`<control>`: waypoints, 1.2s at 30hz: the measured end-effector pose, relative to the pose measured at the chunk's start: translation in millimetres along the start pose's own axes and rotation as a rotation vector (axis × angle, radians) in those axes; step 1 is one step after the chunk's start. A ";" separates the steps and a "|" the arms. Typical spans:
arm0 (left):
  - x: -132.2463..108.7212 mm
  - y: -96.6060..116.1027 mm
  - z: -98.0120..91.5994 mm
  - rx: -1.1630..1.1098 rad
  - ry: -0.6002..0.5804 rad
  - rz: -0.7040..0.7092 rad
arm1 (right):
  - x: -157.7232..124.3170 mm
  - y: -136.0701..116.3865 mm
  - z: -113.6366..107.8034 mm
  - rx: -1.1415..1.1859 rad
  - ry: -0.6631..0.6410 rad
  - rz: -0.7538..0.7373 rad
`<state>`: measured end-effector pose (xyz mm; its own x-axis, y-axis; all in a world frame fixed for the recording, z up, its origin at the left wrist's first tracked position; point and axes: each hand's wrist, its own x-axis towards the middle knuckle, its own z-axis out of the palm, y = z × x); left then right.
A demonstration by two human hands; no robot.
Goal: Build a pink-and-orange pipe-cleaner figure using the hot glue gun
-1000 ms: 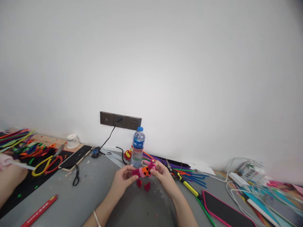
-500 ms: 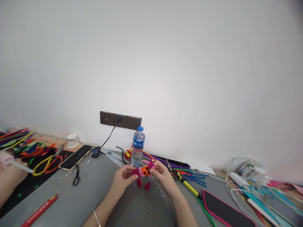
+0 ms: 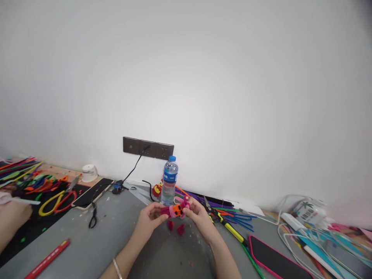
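Observation:
My left hand (image 3: pixel 149 221) and my right hand (image 3: pixel 200 217) both pinch a small pipe-cleaner figure (image 3: pixel 176 210) of pink, orange and magenta, held just above the grey table (image 3: pixel 110 240). The left fingers grip its magenta end, the right fingers its pink end. Two small red fuzzy pieces (image 3: pixel 176 228) lie on the table right below the figure. A thin bracelet (image 3: pixel 116 268) circles my left wrist.
A water bottle (image 3: pixel 169 181) stands behind my hands, below a wall socket strip (image 3: pixel 148 148). Yellow-handled scissors (image 3: pixel 222 221) and loose pipe cleaners (image 3: pixel 235 217) lie right. A pink-cased phone (image 3: pixel 276 261), cables, another phone (image 3: pixel 93 192), small black scissors (image 3: pixel 93 219), a red pencil (image 3: pixel 48 259); another person's hand (image 3: pixel 13 217) at left.
My hands and the figure have shifted very slightly lower and turned a little. The other person's hand at the left has moved with a thin white stick.

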<state>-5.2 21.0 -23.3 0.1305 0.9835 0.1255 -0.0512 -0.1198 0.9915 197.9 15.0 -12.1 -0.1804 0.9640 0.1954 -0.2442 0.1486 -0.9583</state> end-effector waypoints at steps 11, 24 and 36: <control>-1.6 3.4 1.0 -0.037 0.012 -0.023 | -0.7 -4.0 2.2 -0.005 -0.008 -0.018; 0.0 -2.1 1.1 -0.068 -0.033 -0.038 | -0.8 0.7 -3.4 -0.027 0.009 0.004; 2.6 -4.2 -2.1 -0.076 -0.011 -0.009 | 1.0 6.9 2.6 0.009 -0.032 -0.009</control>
<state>-6.7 24.3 -27.3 0.1421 0.9829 0.1174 -0.1251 -0.0998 0.9871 193.6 16.5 -18.0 -0.2091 0.9550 0.2104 -0.2540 0.1547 -0.9547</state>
